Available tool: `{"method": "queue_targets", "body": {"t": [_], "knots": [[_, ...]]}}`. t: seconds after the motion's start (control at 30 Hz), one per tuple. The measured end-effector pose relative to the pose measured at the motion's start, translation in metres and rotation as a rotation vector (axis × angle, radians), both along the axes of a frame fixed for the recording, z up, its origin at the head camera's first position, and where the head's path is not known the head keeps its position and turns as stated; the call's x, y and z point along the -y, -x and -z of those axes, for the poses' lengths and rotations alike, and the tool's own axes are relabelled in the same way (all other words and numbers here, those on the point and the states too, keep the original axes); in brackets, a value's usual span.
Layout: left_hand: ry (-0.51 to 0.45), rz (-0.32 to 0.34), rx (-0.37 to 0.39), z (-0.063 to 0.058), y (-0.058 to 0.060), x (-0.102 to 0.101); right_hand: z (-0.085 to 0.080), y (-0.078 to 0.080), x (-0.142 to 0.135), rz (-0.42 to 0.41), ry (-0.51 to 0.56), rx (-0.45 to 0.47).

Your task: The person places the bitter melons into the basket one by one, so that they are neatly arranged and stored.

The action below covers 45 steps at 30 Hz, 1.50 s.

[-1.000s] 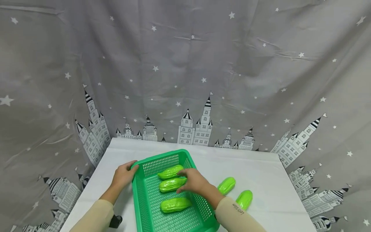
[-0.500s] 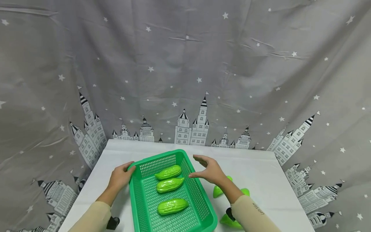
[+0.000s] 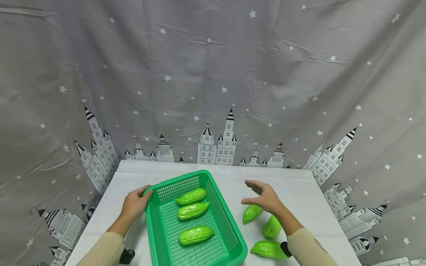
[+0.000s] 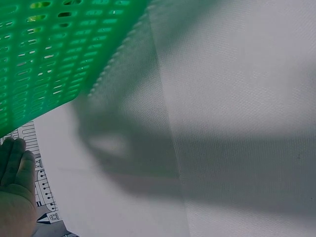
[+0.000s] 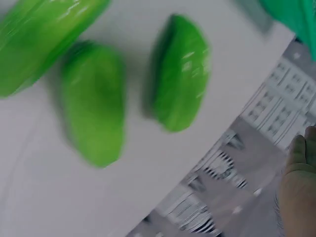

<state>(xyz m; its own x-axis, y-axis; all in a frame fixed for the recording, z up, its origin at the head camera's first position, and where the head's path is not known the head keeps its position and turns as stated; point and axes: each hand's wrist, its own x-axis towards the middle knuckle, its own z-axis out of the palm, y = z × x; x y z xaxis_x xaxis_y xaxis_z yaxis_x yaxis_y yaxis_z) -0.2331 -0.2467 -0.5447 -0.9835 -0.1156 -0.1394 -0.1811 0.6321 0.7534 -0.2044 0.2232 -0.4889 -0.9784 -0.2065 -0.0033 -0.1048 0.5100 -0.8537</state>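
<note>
Green plastic basket [image 3: 222, 203]: lattice-sided and rectangular, just right of the left hand [image 3: 135, 201], which touches its far-left corner; whether thumb and fingers pinch the rim, I cannot tell.
Basket's contents: three glossy bright-green ridged vegetables [image 3: 193, 211], lying between the two hands.
Loose vegetables [image 3: 251, 213]: three alike on the white tablecloth [image 3: 299, 192], nearer the person than the right fingertips.
Right hand [image 3: 266, 197]: thumb and fingers spread, holding nothing.
Step in hand: seemingly a reach toward the loose ones.
Next move: likely calls for lowering that palm around one.
</note>
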Motion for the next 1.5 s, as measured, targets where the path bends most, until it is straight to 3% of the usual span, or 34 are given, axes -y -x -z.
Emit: {"method": "queue_targets", "body": {"t": [0.2, 0.43, 0.63, 0.97, 1.23, 1.5], "knots": [[-0.007, -0.004, 0.010, -0.001, 0.000, 0.000, 0.013, -0.011, -0.044, 0.045, -0.018, 0.030], [-0.007, 0.001, 0.018, 0.000, 0.001, 0.000, 0.026, -0.030, -0.093, 0.033, -0.044, 0.052], [0.006, -0.009, 0.017, 0.000, 0.000, 0.002, 0.039, -0.041, -0.118, 0.018, -0.088, 0.109], [0.006, -0.013, 0.010, 0.000, 0.000, 0.000, 0.057, -0.047, -0.130, 0.038, -0.132, 0.168], [-0.002, -0.022, -0.002, 0.000, -0.001, -0.002, 0.066, -0.044, -0.121, 0.088, -0.245, 0.215], [-0.001, -0.028, 0.013, -0.003, -0.002, -0.003, 0.073, -0.039, -0.118, -0.010, -0.300, 0.156]]}}
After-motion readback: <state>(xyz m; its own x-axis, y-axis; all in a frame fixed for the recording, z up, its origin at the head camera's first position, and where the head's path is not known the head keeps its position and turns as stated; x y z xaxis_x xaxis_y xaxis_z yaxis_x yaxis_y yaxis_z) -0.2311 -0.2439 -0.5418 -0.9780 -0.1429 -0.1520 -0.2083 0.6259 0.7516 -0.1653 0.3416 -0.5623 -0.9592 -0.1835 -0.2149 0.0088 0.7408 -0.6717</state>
